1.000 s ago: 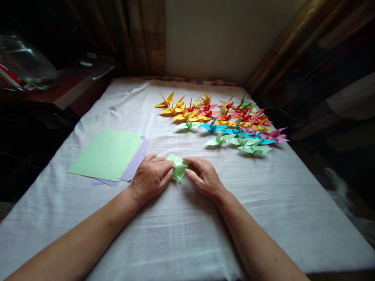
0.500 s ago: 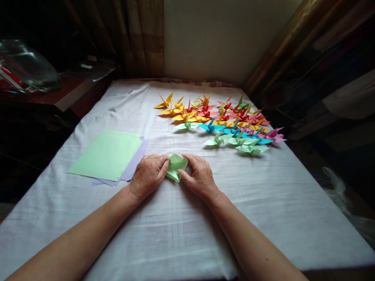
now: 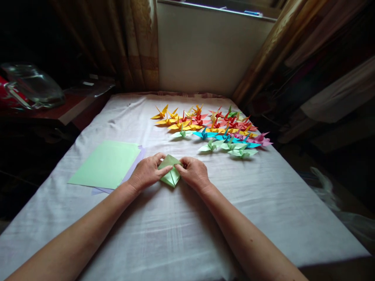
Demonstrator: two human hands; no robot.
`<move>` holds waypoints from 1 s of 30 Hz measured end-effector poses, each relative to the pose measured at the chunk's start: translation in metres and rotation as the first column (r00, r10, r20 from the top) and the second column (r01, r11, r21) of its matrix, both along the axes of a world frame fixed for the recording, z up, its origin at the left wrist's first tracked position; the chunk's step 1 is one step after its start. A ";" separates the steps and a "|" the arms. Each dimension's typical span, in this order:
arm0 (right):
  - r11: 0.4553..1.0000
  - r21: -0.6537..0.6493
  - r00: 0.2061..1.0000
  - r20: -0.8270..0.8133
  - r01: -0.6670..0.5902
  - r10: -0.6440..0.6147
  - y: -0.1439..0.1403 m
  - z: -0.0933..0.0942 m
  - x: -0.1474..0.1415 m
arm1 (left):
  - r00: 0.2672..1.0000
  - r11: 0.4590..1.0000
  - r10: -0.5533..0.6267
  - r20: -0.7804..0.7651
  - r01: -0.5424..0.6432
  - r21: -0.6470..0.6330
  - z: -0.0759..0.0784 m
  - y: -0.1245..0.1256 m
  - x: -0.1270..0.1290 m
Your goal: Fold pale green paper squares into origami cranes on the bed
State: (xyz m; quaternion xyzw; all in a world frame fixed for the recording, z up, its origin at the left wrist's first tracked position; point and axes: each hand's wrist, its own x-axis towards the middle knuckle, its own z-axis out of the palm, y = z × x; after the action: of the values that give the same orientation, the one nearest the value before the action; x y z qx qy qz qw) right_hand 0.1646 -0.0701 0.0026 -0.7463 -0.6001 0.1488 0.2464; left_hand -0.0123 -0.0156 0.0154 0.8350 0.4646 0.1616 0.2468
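Observation:
A partly folded light green paper lies on the white cloth in the middle of the table. My left hand presses and pinches its left side. My right hand grips its right side, fingertips on the upper fold. Both hands touch the paper from either side. A stack of flat sheets, light green on top and lilac beneath, lies just left of my left hand.
Several finished paper cranes in yellow, red, blue, green and pink are spread at the back right of the cloth. A dark side table with a clear glass vessel stands at the left. Curtains and a wall close off the back.
The green paper has been opened and flattened from a narrow bunch into a wider kite shape. Both hands shifted slightly with it. The camera tilted up, so everything sits lower in view.

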 end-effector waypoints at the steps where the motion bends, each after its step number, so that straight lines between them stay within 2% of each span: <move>1: 1.000 0.002 1.000 0.001 0.004 -0.004 0.000 0.000 -0.001 | 1.000 1.000 -0.008 -0.008 0.007 -0.017 0.001 0.002 0.001; 6: 0.999 0.043 0.999 -0.043 0.006 -0.004 -0.002 -0.002 0.000 | 1.000 0.995 0.004 0.013 -0.002 -0.103 0.003 0.008 0.005; 13: 0.987 0.145 0.988 -0.126 -0.071 0.090 -0.010 -0.010 0.005 | 0.998 0.993 0.060 -0.003 -0.060 -0.101 0.001 0.010 0.007; 18: 0.986 0.162 0.994 -0.092 -0.038 0.054 -0.010 -0.012 0.003 | 0.998 0.989 0.067 0.009 -0.066 -0.131 0.000 0.012 0.007; 24: 0.974 0.218 0.994 -0.081 -0.057 0.076 -0.012 -0.014 0.002 | 0.997 0.985 0.076 0.012 -0.073 -0.155 0.002 0.012 0.007; 30: 0.985 0.170 0.998 -0.060 -0.012 0.022 -0.010 -0.013 0.000 | 0.997 0.987 0.071 0.014 -0.068 -0.147 0.001 0.011 0.007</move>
State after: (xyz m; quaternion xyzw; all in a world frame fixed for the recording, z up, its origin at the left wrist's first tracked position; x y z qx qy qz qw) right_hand 0.1642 -0.0800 -0.0106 -0.7126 -0.6091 0.1221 0.3259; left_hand -0.0050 -0.0042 0.0166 0.7964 0.5015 0.1435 0.3059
